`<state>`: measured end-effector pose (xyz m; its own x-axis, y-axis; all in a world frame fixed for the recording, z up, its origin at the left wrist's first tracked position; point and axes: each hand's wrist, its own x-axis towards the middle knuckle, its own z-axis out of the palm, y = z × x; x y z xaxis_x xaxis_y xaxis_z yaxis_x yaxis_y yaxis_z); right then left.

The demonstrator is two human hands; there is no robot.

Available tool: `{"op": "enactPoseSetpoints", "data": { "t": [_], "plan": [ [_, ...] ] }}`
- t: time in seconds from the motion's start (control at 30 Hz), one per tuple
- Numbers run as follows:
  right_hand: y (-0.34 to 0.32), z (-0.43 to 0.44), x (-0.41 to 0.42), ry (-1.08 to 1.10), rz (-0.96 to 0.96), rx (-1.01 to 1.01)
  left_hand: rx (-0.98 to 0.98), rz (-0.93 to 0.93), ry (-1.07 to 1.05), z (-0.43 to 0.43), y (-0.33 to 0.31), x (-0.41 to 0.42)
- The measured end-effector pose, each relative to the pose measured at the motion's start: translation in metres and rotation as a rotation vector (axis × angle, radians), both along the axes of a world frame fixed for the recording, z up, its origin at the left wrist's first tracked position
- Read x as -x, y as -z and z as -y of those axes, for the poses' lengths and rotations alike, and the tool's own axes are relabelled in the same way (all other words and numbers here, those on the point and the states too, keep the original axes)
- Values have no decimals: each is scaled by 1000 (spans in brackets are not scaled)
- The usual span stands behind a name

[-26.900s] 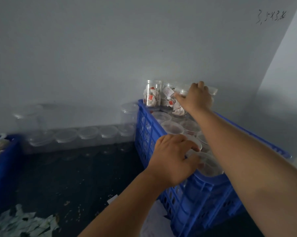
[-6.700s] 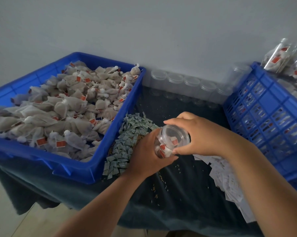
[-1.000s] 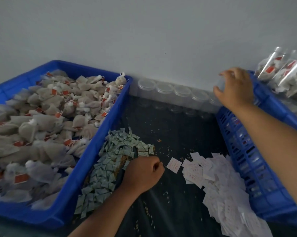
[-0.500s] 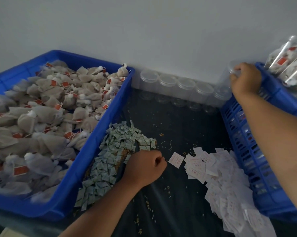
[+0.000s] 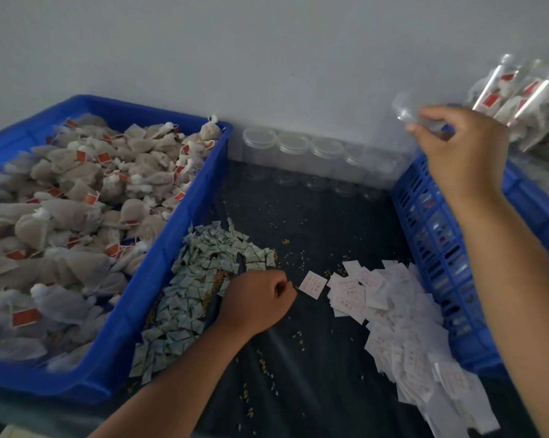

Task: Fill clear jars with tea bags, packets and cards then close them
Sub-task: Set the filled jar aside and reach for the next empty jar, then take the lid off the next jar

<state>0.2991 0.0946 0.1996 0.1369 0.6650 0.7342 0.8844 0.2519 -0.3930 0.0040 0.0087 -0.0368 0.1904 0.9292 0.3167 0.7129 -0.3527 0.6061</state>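
Note:
My right hand (image 5: 463,150) grips an empty clear jar (image 5: 407,110), lifted and tilted above the corner of the blue crate (image 5: 440,235) at the right. My left hand (image 5: 257,300) is curled into a fist on the dark cloth, between the pile of small greenish packets (image 5: 197,279) and the white cards (image 5: 390,305); I cannot tell whether it pinches anything. A blue tray (image 5: 172,245) of tea bags (image 5: 77,203) with red tags lies at the left. Several clear jars (image 5: 308,153) stand in a row along the wall.
Filled jars (image 5: 520,99) lie stacked on the crate at the far right. One white card (image 5: 312,284) lies apart from the pile, just right of my left fist. Loose grains are scattered over the dark cloth (image 5: 298,358). A pale wall closes the back.
My right hand has lifted a clear jar from the end of the row by the crate and tilted it. My left fist has stayed in place.

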Motion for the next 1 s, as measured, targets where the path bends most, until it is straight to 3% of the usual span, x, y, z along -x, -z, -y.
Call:
{"op": "enactPoseSetpoints", "data": {
  "t": [0.17,0.33,0.57,0.7,0.8,1.0],
  "plan": [
    [32,90,52,-145,-23,90,-3,-34,-16,1,-3,-1],
    [87,134,93,-271,77,148,83,52,7,6,-7,3],
    [120,147,97,-219,53,-6,52,201,61,8,-5,3],
    [132,153,103,-234,118,-42,142,259,-16,9,-9,0],
    [137,156,104,-228,127,49,93,342,9,9,-12,3],
    [122,150,113,-208,-14,354,2,211,105,9,-14,2]
  ]
}}
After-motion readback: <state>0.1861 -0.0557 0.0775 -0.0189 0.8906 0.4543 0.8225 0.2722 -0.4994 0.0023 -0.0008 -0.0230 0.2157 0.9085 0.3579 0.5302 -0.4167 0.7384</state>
